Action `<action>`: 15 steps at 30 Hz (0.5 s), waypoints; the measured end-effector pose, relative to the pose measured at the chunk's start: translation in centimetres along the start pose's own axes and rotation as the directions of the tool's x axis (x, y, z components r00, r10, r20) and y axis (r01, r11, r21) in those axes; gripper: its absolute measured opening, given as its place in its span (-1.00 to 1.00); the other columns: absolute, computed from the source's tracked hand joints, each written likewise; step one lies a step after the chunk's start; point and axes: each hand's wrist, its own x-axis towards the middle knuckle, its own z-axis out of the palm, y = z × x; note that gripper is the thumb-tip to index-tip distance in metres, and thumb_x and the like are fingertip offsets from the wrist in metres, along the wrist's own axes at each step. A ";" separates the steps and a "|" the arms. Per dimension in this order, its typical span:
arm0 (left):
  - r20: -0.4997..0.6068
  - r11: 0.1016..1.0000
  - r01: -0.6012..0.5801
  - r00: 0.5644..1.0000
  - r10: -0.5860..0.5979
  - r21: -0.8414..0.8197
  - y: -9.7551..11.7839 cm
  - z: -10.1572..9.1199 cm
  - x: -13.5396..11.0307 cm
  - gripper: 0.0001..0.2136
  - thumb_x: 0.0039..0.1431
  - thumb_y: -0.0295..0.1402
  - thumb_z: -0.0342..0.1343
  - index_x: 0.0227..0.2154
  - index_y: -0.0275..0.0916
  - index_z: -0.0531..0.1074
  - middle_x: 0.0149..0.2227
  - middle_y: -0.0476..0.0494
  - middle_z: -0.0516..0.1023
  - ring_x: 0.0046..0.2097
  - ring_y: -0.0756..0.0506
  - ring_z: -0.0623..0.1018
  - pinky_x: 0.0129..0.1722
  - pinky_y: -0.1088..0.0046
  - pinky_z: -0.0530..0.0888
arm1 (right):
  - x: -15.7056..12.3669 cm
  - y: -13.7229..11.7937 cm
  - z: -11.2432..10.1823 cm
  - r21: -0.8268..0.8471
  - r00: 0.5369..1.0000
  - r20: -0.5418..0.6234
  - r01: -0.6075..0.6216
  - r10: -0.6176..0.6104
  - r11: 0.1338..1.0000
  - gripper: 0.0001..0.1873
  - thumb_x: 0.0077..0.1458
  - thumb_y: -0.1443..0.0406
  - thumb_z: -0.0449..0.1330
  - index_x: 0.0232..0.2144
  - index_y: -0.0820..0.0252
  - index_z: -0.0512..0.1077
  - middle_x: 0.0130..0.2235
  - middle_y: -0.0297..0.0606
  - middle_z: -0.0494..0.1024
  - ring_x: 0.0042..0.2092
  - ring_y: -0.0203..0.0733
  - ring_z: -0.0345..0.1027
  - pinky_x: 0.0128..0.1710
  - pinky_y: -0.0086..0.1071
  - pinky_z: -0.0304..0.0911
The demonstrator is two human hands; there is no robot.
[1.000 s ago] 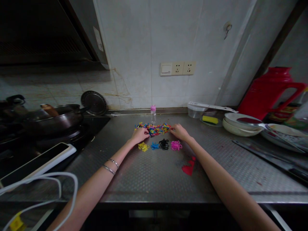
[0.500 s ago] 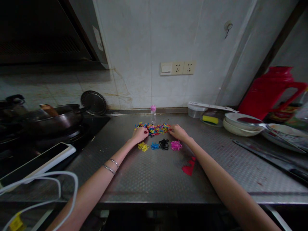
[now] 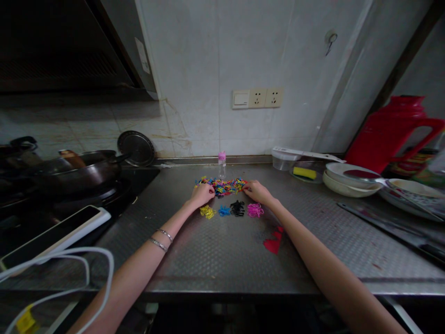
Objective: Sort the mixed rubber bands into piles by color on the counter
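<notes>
Little has moved since the earlier frames: both hands stay at the mixed pile, the right hand [image 3: 255,190] having crept slightly toward the pile's right edge, the sorted piles unchanged.

We see the left hand [image 3: 202,194] resting on the left end of the mixed pile of small coloured bands [image 3: 224,185], fingers curled down into it. Whether it pinches a band, we cannot tell; the fingertips are too small to read. The right hand sits at the right end of the same pile, fingers bent and touching the bands; its grip is likewise unreadable.

The mixed pile lies on the steel counter [image 3: 215,250], toward the back, just in front of a small bottle with a pink cap [image 3: 221,163]. Nearer to us, in a row just below the hands, four sorted heaps: yellow heap [image 3: 207,212], blue heap [image 3: 224,211], black heap [image 3: 237,208], pink heap [image 3: 255,210]. They sit close beside one another but apart. A red patch [image 3: 273,242] shows on the counter near the right forearm; what it is, we cannot tell.

Two bracelets [image 3: 161,240] circle the left wrist.

Surroundings: a dark wok [image 3: 79,169] on the stove at left, a white power strip [image 3: 52,234] with cable in front of it, stacked bowls [image 3: 347,181] and a red jug [image 3: 392,130] at right, wall sockets [image 3: 257,98] above.
</notes>
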 end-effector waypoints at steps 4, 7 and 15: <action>-0.001 1.000 -0.001 1.000 0.001 0.018 0.2 0.0 -0.1 -0.83 -0.01 -0.32 0.03 -0.43 -0.15 0.52 -0.32 -0.07 0.55 -0.26 -0.07 0.47 -0.27 0.48 0.34 | -0.1 -0.1 -0.2 0.007 1.000 0.013 -0.019 0.019 1.000 -0.76 0.06 0.28 0.01 -0.28 0.15 0.45 -0.22 -0.20 0.42 -0.10 -0.21 0.21 -0.11 -0.45 0.09; 0.002 0.999 -0.042 0.999 0.042 0.028 0.2 0.2 0.0 -0.82 0.00 -0.35 0.01 -0.42 -0.16 0.53 -0.33 -0.07 0.54 -0.27 -0.06 0.47 -0.26 0.48 0.34 | -0.2 -0.2 -0.3 0.003 0.999 0.009 -0.033 0.033 0.999 -0.76 0.07 0.26 0.02 -0.28 0.13 0.45 -0.21 -0.21 0.42 -0.11 -0.21 0.22 -0.12 -0.45 0.10; -0.031 0.999 -0.054 0.998 0.054 -0.007 -0.2 -1.0 -0.1 -0.80 0.00 -0.35 -0.02 -0.44 -0.19 0.52 -0.33 -0.10 0.53 -0.29 -0.08 0.47 -0.30 0.47 0.33 | -0.5 -0.7 -0.5 -0.045 0.998 -0.005 -0.058 0.058 0.997 -0.73 0.09 0.19 0.00 -0.26 0.09 0.44 -0.18 -0.21 0.42 -0.13 -0.20 0.25 -0.26 -0.47 0.15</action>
